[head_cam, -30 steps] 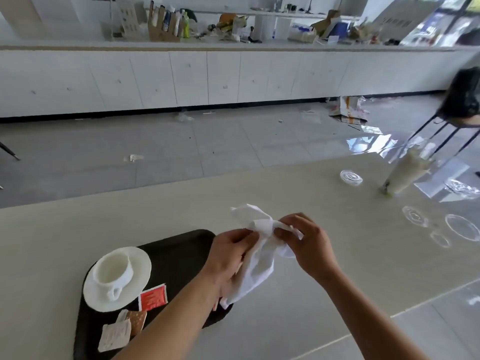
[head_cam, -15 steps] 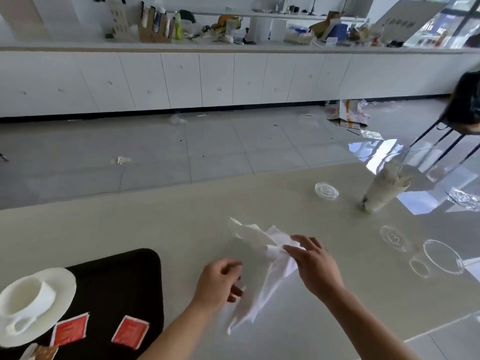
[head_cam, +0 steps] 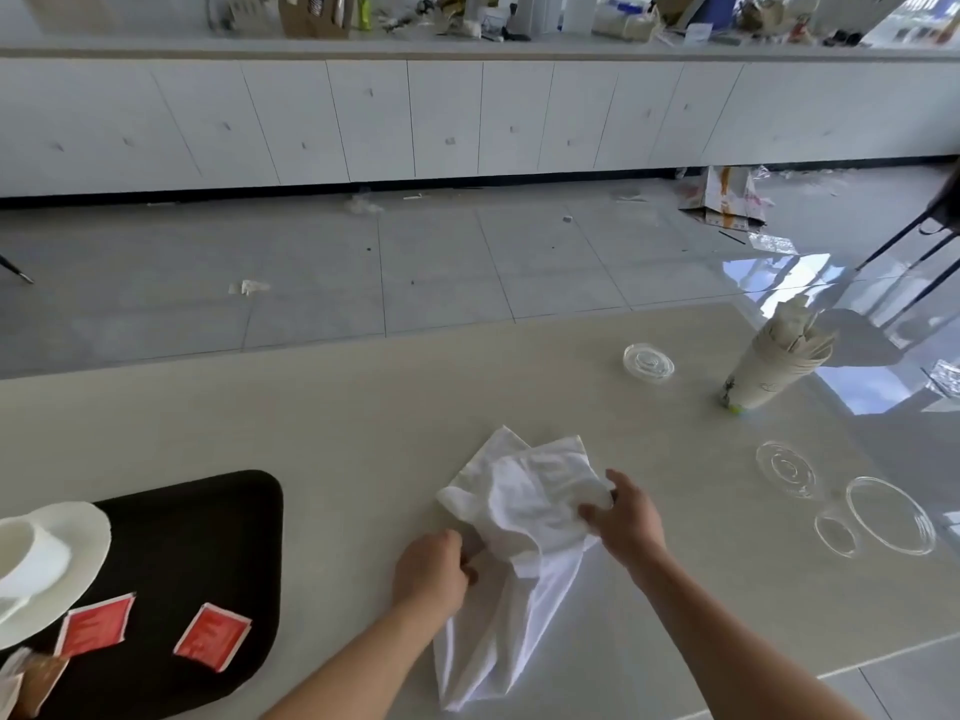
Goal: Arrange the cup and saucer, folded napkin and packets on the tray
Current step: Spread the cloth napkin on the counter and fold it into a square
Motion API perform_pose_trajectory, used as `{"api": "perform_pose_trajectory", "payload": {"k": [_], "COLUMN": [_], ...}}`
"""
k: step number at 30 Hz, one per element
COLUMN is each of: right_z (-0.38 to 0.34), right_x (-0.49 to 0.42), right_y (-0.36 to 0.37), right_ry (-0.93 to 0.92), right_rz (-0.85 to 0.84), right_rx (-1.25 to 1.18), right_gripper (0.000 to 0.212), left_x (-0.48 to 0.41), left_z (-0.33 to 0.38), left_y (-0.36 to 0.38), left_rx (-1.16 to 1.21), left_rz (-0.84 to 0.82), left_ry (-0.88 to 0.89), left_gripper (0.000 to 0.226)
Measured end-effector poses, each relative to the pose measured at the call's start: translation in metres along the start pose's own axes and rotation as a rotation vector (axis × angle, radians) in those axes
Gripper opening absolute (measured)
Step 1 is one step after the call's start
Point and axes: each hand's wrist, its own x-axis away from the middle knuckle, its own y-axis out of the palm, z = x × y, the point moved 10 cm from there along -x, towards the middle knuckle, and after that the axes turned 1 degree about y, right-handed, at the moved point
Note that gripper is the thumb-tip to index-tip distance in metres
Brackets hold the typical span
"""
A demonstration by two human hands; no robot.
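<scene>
A crumpled white napkin lies on the beige table to the right of the black tray. My left hand pinches its near left edge and my right hand grips its right side. On the tray at the far left a white cup stands on a white saucer, partly cut off by the frame. Two red packets lie flat on the tray, and a brown packet shows at the bottom left corner.
A stack of paper cups holding napkins stands at the table's right. Clear plastic lids lie around it. The table's far edge drops to a tiled floor; white cabinets run along the back wall.
The napkin has gone from being held in the air over the tray's edge down onto the table to the right. Both hands moved with it and spread it out.
</scene>
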Motion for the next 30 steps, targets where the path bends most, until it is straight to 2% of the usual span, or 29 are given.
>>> {"api": "perform_pose_trajectory", "payload": {"k": [2,3,5,7,9,11,13,15,17,19,22,24,26,28,30], "right_z": [-0.006,-0.010,-0.019,-0.029,-0.039,-0.045,-0.044,-0.046,-0.055,-0.061,-0.074,-0.082,-0.088,-0.094,-0.103], "right_x": [0.001,0.002,0.003,0.006,0.009,0.011,0.012,0.017,0.023,0.028,0.037,0.041,0.042,0.044,0.051], "right_y": [-0.013,-0.019,-0.022,-0.019,-0.011,0.000,0.009,0.014,0.019,0.020,0.014,0.006,-0.007,-0.022,-0.025], "right_ry": [-0.024,-0.050,-0.112,-0.136,-0.109,-0.043,0.017,0.003,-0.051,-0.090,-0.148,-0.183,-0.201,-0.215,-0.236], "right_rz": [0.100,0.136,0.158,0.123,0.052,0.008,0.033,0.069,0.038,-0.013,-0.105,-0.140,-0.120,-0.075,-0.094], "right_rx": [-0.030,-0.049,-0.161,-0.417,-0.687,-0.806,-0.684,-0.496,-0.465,-0.494,-0.492,-0.465,-0.450,-0.476,-0.548], "right_gripper": [0.015,0.005,0.020,0.020,0.015,0.015,0.016,0.016,0.015,0.014,0.013,0.015,0.016,0.016,0.016], "left_x": [0.003,0.005,0.014,0.026,0.034,0.040,0.044,0.037,0.028,0.017,-0.002,-0.011,-0.015,-0.001,0.027], "left_z": [-0.021,-0.036,-0.064,-0.085,-0.101,-0.106,-0.098,-0.081,-0.060,-0.052,-0.038,-0.030,-0.037,-0.055,-0.071], "left_y": [-0.017,-0.029,-0.052,-0.062,-0.055,-0.034,-0.015,-0.019,-0.029,-0.034,-0.020,-0.014,-0.029,-0.067,-0.120], "left_rx": [0.139,0.234,0.456,0.660,0.835,0.892,0.682,0.513,0.664,0.977,1.266,1.324,1.297,1.203,1.084], "left_rz": [0.072,0.130,0.258,0.326,0.269,0.084,-0.122,-0.114,-0.026,0.052,-0.032,-0.103,0.016,0.268,0.539], "left_ry": [-0.094,-0.152,-0.222,-0.243,-0.269,-0.318,-0.284,-0.181,-0.130,-0.224,-0.359,-0.397,-0.390,-0.339,-0.194], "left_gripper": [0.019,0.018,0.023,0.026,0.026,0.020,0.016,0.024,0.027,0.034,0.043,0.037,0.028,0.014,0.008]}}
